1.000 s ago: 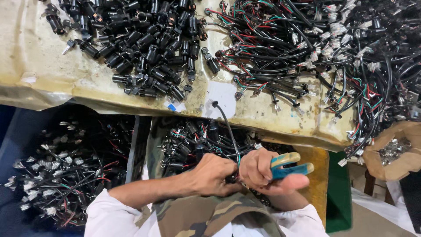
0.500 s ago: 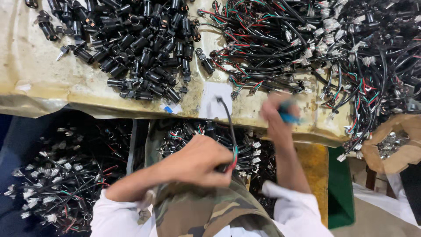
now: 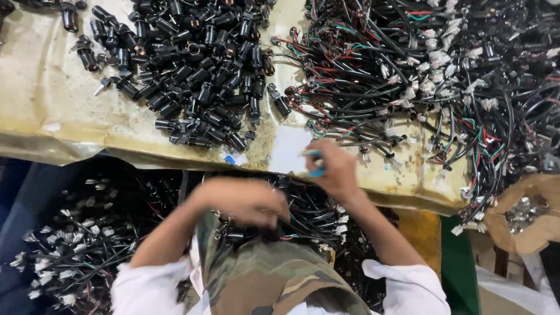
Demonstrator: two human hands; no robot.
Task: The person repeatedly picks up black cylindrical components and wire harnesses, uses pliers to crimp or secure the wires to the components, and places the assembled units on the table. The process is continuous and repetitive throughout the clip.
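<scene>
Two hands work at the bench (image 3: pixel 70 111) edge: the right hand (image 3: pixel 332 172), fingers clenched on a blue-handled tool (image 3: pixel 315 163), lies nearer the wire bundle (image 3: pixel 373 87), while the left hand (image 3: pixel 245 201) grasps cables (image 3: pixel 309 216) below

Your left hand (image 3: pixel 245 201) is smeared by motion blur, so you cannot tell what its fingers close on over the dark wires in your lap. Your right hand (image 3: pixel 333 169) covers most of the blue-handled tool (image 3: pixel 315 163); only its tips show. The tangle of wire harnesses (image 3: pixel 443 76) runs off the top and right edges.
</scene>
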